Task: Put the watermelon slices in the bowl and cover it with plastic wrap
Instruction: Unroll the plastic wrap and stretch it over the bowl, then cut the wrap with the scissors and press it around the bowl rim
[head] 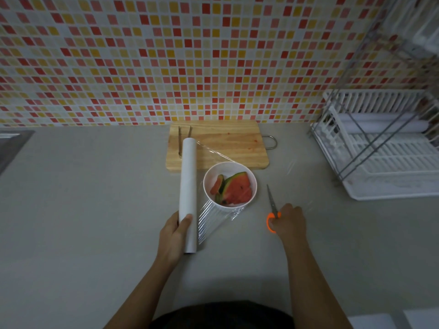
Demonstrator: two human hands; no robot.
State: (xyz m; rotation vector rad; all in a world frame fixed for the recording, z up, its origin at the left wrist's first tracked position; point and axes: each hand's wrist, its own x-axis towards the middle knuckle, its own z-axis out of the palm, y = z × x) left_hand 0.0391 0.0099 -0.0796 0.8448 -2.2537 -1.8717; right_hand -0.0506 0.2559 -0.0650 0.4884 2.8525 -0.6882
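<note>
A white bowl [252,179] stands on the grey counter and holds several watermelon slices [237,189]. To its left lies a long white roll of plastic wrap [188,186]; a clear sheet [213,220] runs from the roll over to the bowl. My left hand [173,236] grips the near end of the roll. My right hand [288,220] is to the right of the bowl, closed on the orange handles of a pair of scissors [272,203] whose blades point away from me.
A wooden cutting board [228,146] with a metal handle lies behind the bowl, with metal tongs [184,138] on its left part. A white dish rack [380,148] stands at the right. The tiled wall runs along the back.
</note>
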